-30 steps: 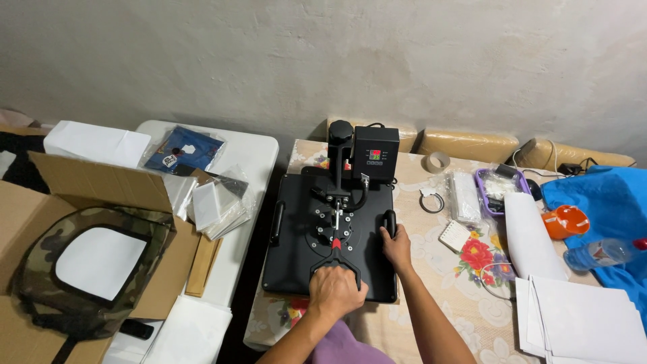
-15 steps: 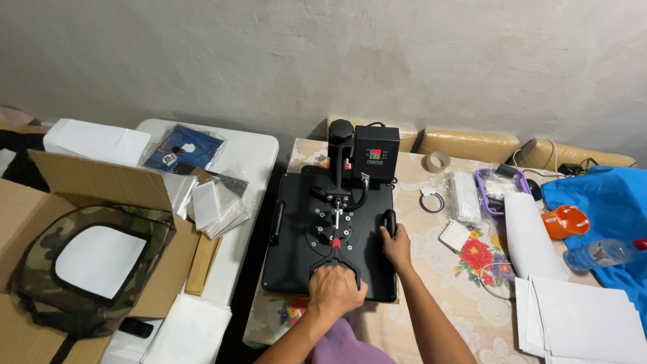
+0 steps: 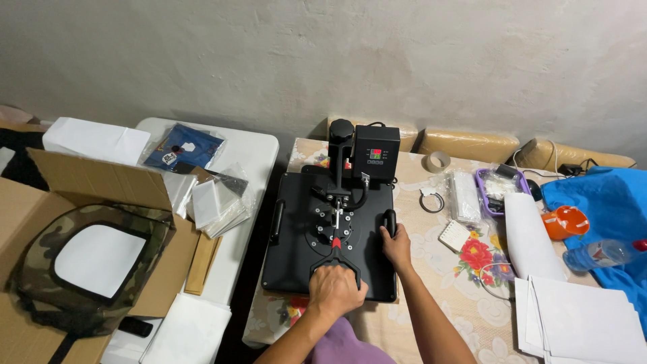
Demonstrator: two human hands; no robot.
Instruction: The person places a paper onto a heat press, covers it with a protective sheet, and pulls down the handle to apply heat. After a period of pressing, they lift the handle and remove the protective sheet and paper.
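Our left hand (image 3: 335, 290) is wrapped around the lever handle (image 3: 335, 264) of the black heat press (image 3: 328, 232) on the counter (image 3: 431, 269), its plate down flat. Our right hand (image 3: 396, 246) grips the side handle (image 3: 389, 222). Lifting remains, we judge. Tape roll (image 3: 436, 161), paper sheets (image 3: 579, 323) and a cardboard box (image 3: 94, 195) sit clear.

I am counting one black heat press (image 3: 296, 249) under my two hands, my left hand (image 3: 337, 291) and my right hand (image 3: 396, 247). Right of my right hand I am seeing one tape roll (image 3: 437, 161), one small spiral notepad (image 3: 453, 235), one purple tray (image 3: 513, 187), one orange cup (image 3: 565, 222) and one water bottle (image 3: 600, 253). Left of my left hand one cardboard box (image 3: 87, 185) is sitting.
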